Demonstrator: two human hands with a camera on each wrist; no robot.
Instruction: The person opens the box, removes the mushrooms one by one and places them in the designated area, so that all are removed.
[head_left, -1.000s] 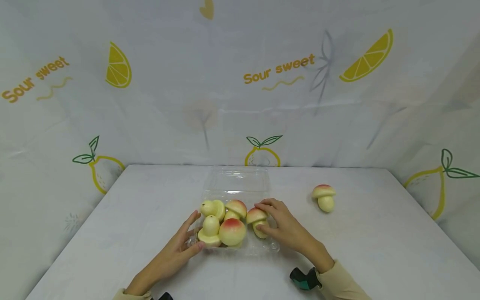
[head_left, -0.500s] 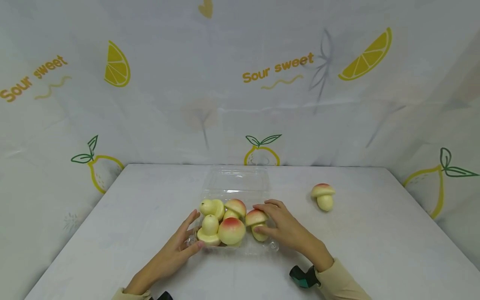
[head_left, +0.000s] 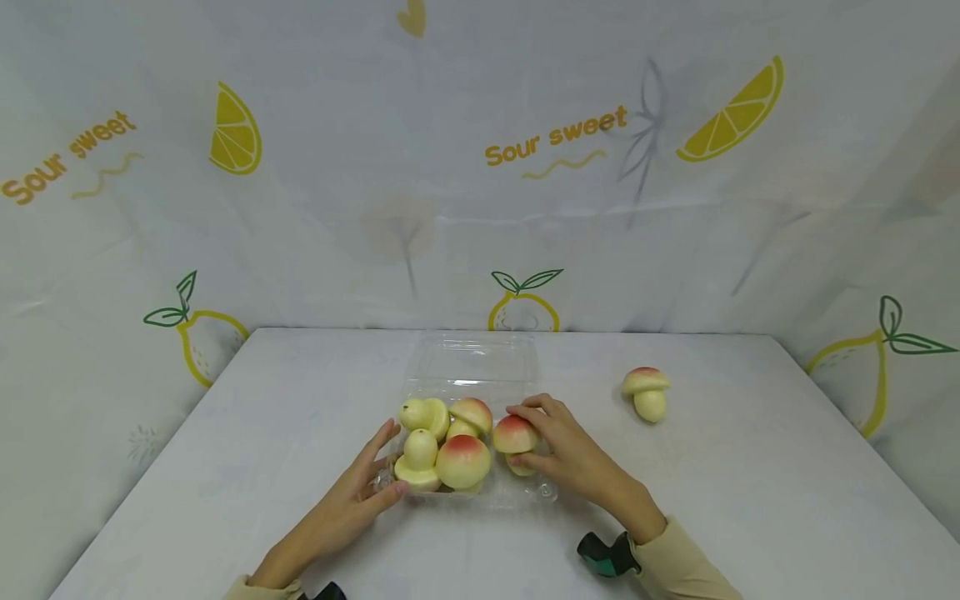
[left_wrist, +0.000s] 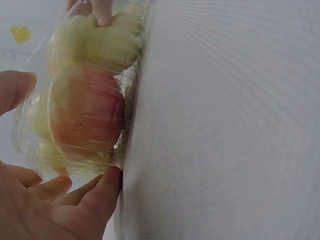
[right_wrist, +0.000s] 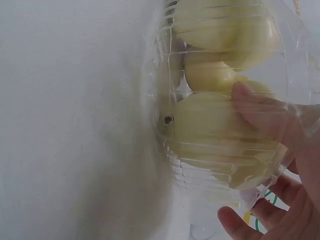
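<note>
A clear plastic clamshell box (head_left: 480,500) stands near the table's front, its lid (head_left: 476,358) folded back. Its left part holds several toy mushrooms (head_left: 462,463), pale yellow with red-tinged caps. My left hand (head_left: 352,500) rests against the left end, thumb at the near corner, fingers along the end wall; the left wrist view shows the fingertips (left_wrist: 110,177) low on that wall. With my right hand (head_left: 566,446) I hold a toy mushroom (head_left: 515,435) between thumb and fingers at the box's right side. The right wrist view shows its thumb (right_wrist: 255,107) through the plastic.
One more toy mushroom (head_left: 647,396) stands on the white table (head_left: 720,483) to the right of the box. A white cloth printed with lemons (head_left: 337,250) hangs behind the table. Each wrist carries a dark device, such as the right wrist camera (head_left: 606,554).
The mushroom in my right hand has turned, its red cap now facing more toward the head camera and hiding more of the stem. My left hand and the box keep their places.
</note>
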